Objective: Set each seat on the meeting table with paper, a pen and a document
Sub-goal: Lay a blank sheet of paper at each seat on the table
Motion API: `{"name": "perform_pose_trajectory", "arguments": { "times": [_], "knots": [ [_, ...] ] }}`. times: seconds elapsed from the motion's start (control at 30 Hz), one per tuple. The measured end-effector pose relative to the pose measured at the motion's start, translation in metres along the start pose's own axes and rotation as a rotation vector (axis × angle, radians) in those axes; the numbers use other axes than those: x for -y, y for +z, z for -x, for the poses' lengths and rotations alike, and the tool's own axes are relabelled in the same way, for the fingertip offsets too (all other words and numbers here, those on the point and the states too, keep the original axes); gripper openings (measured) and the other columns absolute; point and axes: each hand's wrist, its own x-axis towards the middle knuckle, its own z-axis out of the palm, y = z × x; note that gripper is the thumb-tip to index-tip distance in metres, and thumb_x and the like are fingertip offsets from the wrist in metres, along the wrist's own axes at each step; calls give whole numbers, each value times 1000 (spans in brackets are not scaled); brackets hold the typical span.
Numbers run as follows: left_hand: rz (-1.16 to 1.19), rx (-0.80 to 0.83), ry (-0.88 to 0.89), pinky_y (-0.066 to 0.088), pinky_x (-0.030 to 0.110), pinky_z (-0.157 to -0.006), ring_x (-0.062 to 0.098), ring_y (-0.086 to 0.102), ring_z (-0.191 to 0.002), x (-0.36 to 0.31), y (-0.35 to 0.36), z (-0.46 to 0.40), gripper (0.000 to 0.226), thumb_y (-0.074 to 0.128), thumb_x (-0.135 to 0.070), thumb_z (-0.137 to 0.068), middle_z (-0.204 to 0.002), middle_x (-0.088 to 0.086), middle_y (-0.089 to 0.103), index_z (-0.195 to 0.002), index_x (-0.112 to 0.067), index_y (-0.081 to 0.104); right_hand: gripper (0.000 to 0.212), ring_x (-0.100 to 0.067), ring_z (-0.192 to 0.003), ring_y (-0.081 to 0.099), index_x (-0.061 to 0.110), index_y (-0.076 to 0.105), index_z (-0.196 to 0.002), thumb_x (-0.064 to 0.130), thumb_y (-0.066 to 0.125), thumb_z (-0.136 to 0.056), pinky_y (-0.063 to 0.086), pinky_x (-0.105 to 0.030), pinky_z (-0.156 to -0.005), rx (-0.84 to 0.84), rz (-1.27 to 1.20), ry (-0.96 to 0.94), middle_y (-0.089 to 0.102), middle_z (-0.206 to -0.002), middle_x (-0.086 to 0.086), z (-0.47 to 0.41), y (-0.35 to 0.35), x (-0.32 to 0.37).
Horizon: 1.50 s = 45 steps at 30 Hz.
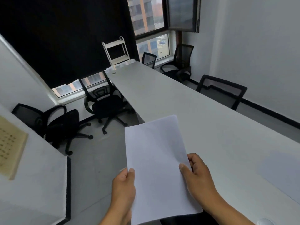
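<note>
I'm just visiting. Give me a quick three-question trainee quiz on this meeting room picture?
1. True or false: both hands grip the paper.
2. Where does the white cart stand? A) at the table's far end B) beside the right hand C) on the table
3. Fill in: the left hand's ____ lies on top of the paper.

Key: 1 true; 2 A; 3 thumb.

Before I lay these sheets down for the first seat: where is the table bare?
The long table shows bare from just beyond the paper, held by the left hand and right hand, to the far end by the white cart. Chairs crowd the floor at left.
</note>
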Motion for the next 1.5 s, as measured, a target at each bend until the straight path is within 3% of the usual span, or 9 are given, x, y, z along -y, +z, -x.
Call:
{"name": "perform_pose_trajectory", "arguments": {
  "times": [0.07,0.2,0.3,0.43,0.57,0.9,1.03,1.27,1.5],
  "knots": [
    [-48,75,39,51,42,-74,24,58,-74,-6,4,-26,42,56,-39,-101,-82,14,71,-93,0,67,16,-12,-89,75,34,65,-104,20,60,-101,62,-51,-86,-70,-4,36,75,-101,16,-8,5,1],
    [-134,266,72,43,38,-72,21,50,-73,-23,-6,-86,38,54,-27,-111,-79,9,62,-96,7,60,15,-15,-87,77,29,67,-105,17,62,-100,63,-55,-87,-269,-65,100,77,-98,13,-17,39,3],
    [-195,418,83,50,41,-74,24,61,-74,-42,-14,-118,35,53,-27,-113,-86,22,74,-97,-1,71,14,-18,-87,78,29,67,-106,17,63,-100,62,-57,-89,-395,-104,149,78,-98,11,-19,64,9],
    [-226,538,66,62,39,-77,28,79,-84,-66,-13,-134,35,49,-22,-116,-94,10,84,-101,-12,80,14,-16,-88,78,29,67,-107,16,62,-101,63,-54,-89,-524,-118,182,78,-98,12,-19,86,18],
    [-241,654,19,65,54,-93,34,81,-95,-75,5,-153,36,47,-23,-117,-98,8,85,-106,-12,79,14,-17,-90,78,30,67,-106,18,63,-101,63,-55,-89,-646,-114,217,78,-100,11,-21,91,16],
    [-374,791,14,64,51,-97,30,81,-97,-77,79,-205,35,46,-19,-116,-99,5,85,-104,-12,79,13,-20,-88,80,25,66,-110,14,63,-103,63,-56,-89,-790,-238,293,81,-100,7,-68,78,-18],
    [-442,792,37,61,46,-91,35,77,-89,-79,112,-246,36,48,-23,-115,-101,18,81,-95,-10,76,14,-19,-91,79,29,66,-109,17,63,-102,63,-56,-91,-805,-262,321,80,-103,9,-108,74,-30],
    [-484,842,-34,57,65,-103,45,75,-109,-73,155,-282,34,48,-26,-114,-106,11,83,-101,-14,77,14,-15,-92,78,33,66,-107,20,63,-101,63,-54,-90,-849,-254,377,77,-105,13,-149,61,-49],
    [-558,957,-106,62,59,-100,28,81,-103,-53,194,-326,25,54,-27,-114,-109,0,84,-114,-22,79,19,-12,-95,76,38,70,-107,22,60,-102,62,-53,-92,-939,-205,467,77,-106,16,-178,70,-83]
  ]
}}
